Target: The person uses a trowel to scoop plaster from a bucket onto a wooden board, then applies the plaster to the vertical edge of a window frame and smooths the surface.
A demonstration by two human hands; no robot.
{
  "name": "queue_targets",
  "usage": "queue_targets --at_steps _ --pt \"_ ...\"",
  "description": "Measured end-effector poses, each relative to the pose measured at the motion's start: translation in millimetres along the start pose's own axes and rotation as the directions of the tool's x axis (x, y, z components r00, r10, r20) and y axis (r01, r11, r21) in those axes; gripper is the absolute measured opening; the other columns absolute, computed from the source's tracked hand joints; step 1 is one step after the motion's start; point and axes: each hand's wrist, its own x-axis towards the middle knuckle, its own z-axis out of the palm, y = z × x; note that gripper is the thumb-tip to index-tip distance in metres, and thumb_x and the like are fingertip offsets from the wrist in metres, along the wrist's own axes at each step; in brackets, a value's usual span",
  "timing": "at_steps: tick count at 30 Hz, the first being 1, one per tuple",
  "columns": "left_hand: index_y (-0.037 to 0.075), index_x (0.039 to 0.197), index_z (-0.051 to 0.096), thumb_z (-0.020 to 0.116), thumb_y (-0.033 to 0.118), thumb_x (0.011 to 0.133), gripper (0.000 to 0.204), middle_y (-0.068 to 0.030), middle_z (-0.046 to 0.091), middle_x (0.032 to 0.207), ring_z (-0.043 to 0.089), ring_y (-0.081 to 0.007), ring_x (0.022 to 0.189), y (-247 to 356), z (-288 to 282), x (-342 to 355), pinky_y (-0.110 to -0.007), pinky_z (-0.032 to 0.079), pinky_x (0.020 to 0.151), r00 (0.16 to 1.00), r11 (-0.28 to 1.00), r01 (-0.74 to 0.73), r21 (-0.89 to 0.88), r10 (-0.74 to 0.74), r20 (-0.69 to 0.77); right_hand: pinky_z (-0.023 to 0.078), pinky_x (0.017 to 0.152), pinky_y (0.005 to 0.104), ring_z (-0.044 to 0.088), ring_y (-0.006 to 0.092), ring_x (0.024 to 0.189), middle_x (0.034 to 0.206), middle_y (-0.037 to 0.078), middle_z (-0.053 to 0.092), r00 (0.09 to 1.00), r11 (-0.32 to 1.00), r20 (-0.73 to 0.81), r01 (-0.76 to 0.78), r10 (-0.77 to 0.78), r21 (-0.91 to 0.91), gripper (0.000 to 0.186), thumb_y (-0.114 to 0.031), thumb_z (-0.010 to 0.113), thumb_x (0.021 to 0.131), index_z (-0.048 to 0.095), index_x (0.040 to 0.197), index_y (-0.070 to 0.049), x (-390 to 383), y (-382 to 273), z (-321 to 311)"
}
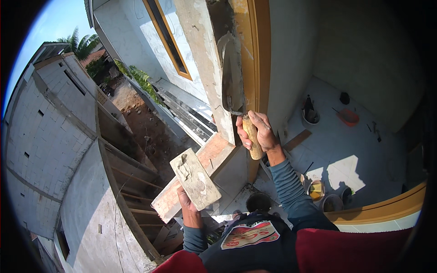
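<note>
My right hand point(263, 133) is closed round the wooden handle of a trowel point(251, 139). The trowel's blade points upward against a strip of wet mortar point(225, 45) between the wall's edge point(202, 68) and a yellow-brown wooden frame point(259, 59). Below and to the left, my left hand point(190, 210) holds a small rectangular plasterer's float point(204, 187) from beneath, its fingers mostly hidden. A lump of grey mortar point(184, 166) lies on the float's far end. The float is apart from the trowel.
A rough plank-like ledge point(168, 200) with a nail runs under the float. A dark bucket point(258, 202) stands below me. On the tiled floor at right are a white bucket point(311, 116), a red-orange basin point(348, 117) and several containers. Dirt ground point(141, 127) lies far below left.
</note>
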Motion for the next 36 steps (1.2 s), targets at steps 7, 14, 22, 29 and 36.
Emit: queue_targets --at_steps 7,14,22,29,36 --pt "-0.001 0.126 0.052 0.049 0.021 0.083 0.049 -0.0197 0.062 0.118 0.064 -0.0358 0.1 9 -5 -6 -0.051 0.052 0.089 1.0 1.0 -0.003 0.002 0.003 -0.008 0.043 0.039 0.0244 0.048 0.0105 0.043 0.063 0.007 0.051 0.998 0.997 -0.035 0.052 -0.05 0.055 0.043 -0.038 0.04 0.1 0.054 0.094 0.002 -12 -2 -6" --pt "-0.001 0.127 0.051 0.049 0.021 0.082 0.051 -0.0197 0.061 0.12 0.063 -0.0353 0.104 6 -5 -4 -0.052 0.05 0.091 1.0 1.0 -0.005 0.002 0.005 0.008 0.043 0.04 0.0249 0.048 0.0109 0.043 0.063 0.007 0.052 1.0 0.999 -0.006 0.004 -0.004 -0.039 0.044 -0.041 0.04 0.1 0.054 0.093 0.0 -3 20 -5" --pt "-0.001 0.128 0.05 0.049 0.02 0.083 0.05 -0.0205 0.06 0.12 0.063 -0.035 0.104 10 -4 -9 -0.052 0.05 0.091 1.0 1.0 -0.017 0.006 0.017 0.008 0.042 0.039 0.0253 0.048 0.0118 0.042 0.062 0.007 0.052 0.998 1.0 -0.063 0.002 -0.001 0.007 0.041 -0.039 0.043 0.098 0.054 0.091 0.0 -10 21 -37" --pt "-0.001 0.129 0.05 0.049 0.021 0.083 0.051 -0.0207 0.06 0.121 0.063 -0.0359 0.104 9 -5 -10 -0.053 0.05 0.091 1.0 1.0 -0.01 0.008 0.01 -0.005 0.041 0.038 0.0248 0.046 0.012 0.041 0.063 0.007 0.052 0.995 0.993 0.024 -0.096 0.094 0.07 0.041 -0.04 0.044 0.098 0.055 0.092 0.0 -28 51 -31" --pt "-0.003 0.131 0.047 0.049 0.021 0.082 0.054 -0.0213 0.059 0.122 0.062 -0.0367 0.105 13 -8 -17 -0.052 0.049 0.093 0.998 0.999 -0.05 0.014 0.05 -0.031 0.042 0.038 0.0255 0.048 0.0123 0.041 0.063 0.008 0.052 0.997 0.992 -0.061 -0.032 0.039 0.119 0.041 -0.039 0.043 0.098 0.056 0.091 0.0 -27 42 -50"
